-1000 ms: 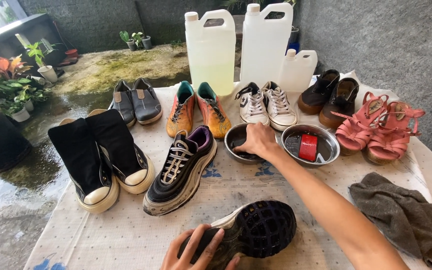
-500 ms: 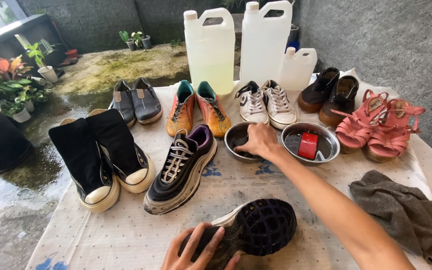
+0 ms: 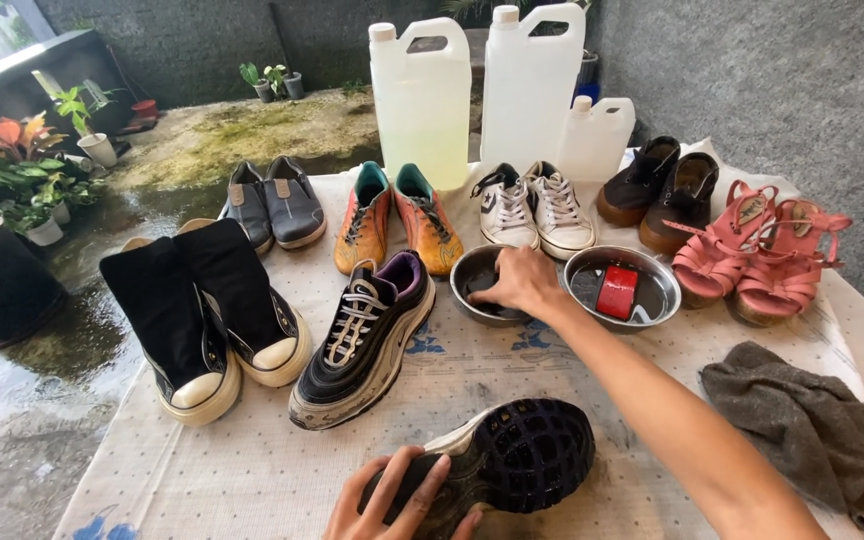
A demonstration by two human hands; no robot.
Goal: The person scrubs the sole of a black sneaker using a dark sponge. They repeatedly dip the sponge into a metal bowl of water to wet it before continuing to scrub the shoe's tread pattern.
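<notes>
Black sneaker sole-up, lengthwise left-right

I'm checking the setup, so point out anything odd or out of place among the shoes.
One black sneaker stands alone upright; its mate lies sole-up under the left hand. The other pairs sit together. A grey cloth lies crumpled at the right.

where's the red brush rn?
Head view, right of centre: the red brush lies in the right metal bowl, beside the bowl under the right hand, near the pink sandals.

Three white plastic jugs at table's back edge, one yellowish
</notes>
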